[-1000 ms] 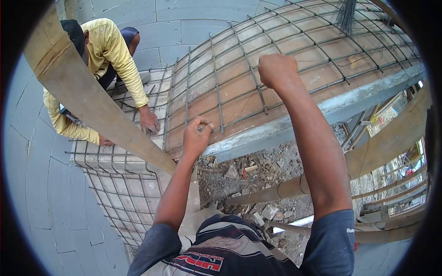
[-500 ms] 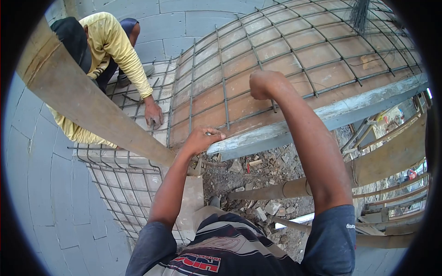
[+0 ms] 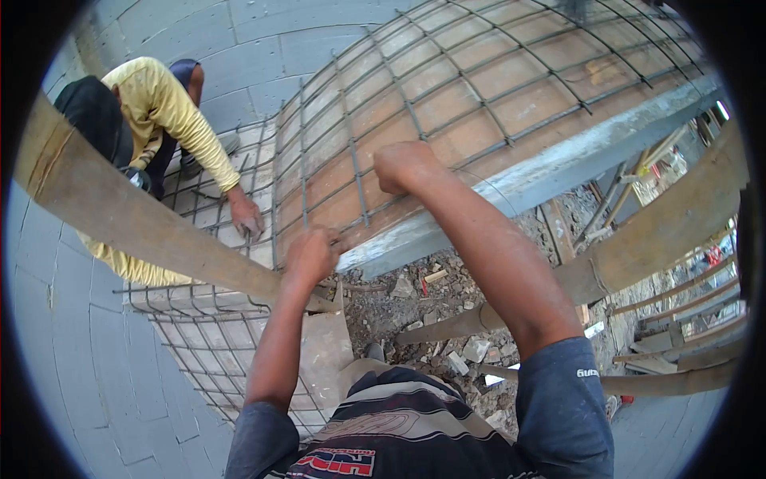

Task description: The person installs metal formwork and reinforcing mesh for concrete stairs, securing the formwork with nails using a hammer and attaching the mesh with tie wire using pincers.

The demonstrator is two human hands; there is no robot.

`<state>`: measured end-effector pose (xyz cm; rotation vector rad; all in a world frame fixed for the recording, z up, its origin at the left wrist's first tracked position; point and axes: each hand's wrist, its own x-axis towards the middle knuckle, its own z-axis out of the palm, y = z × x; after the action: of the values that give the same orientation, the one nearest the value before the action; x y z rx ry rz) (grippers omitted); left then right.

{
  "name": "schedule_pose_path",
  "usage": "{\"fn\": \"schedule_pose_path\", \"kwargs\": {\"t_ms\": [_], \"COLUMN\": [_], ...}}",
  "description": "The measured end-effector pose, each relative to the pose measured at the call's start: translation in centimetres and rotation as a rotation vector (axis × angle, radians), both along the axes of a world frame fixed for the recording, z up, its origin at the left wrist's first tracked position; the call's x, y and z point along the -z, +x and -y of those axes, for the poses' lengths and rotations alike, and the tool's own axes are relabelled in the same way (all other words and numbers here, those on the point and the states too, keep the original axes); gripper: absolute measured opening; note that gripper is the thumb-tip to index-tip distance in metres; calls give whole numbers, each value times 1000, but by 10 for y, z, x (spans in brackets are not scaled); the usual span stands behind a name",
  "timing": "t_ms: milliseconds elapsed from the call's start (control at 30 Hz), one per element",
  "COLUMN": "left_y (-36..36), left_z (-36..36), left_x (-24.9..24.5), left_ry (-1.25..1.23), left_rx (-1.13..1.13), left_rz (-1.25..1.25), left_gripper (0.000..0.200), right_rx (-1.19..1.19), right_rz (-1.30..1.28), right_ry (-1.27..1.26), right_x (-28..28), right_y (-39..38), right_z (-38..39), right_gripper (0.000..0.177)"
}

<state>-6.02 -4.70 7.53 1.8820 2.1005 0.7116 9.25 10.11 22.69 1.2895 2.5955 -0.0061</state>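
My left hand point(image 3: 313, 255) is closed at the near end of the grey-edged board point(image 3: 471, 206), its fingertips close over the reddish formwork panel point(image 3: 327, 188). My right hand point(image 3: 405, 166) makes a fist above the rebar grid point(image 3: 359, 174), up and to the right of the left one. A thin wire point(image 3: 488, 182) curves out from beside the right wrist across the board's edge. I cannot tell what either fist holds, as the curled fingers hide it. Crossed steel bars spread over the sloping panel beyond both hands.
A co-worker in a yellow sleeve point(image 3: 191, 128) crouches at the left, one hand point(image 3: 245, 214) on the lower bars. A thick bamboo pole point(image 3: 159, 211) slants between us. More rebar point(image 3: 203, 343) covers the stepped form below. Rubble point(image 3: 399, 299) and bamboo props point(image 3: 630, 239) lie beneath the board.
The view has shifted, carrying the scene leftward. My right fist has come nearer to my left hand. The left thumb, earlier stretched along the board's end, is now turned inward.
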Motion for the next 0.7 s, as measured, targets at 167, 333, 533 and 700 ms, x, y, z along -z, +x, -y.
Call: {"fn": "schedule_pose_path", "kwargs": {"t_ms": [167, 333, 533, 700], "left_y": [-11, -1, 17, 41], "left_z": [23, 18, 19, 29], "left_x": [-13, -38, -75, -98], "left_ry": [-13, -24, 57, 120], "left_rx": [94, 192, 356, 356], "left_rz": [-122, -196, -196, -203], "left_gripper": [20, 18, 17, 13], "right_rx": [-38, 157, 199, 154], "right_rz": [-366, -656, -729, -918], "right_ry": [322, 355, 256, 158], "right_x": [-23, -36, -36, -8], "right_y": [28, 91, 141, 105], "right_z": [39, 127, 177, 157], "right_gripper": [11, 7, 10, 15]}}
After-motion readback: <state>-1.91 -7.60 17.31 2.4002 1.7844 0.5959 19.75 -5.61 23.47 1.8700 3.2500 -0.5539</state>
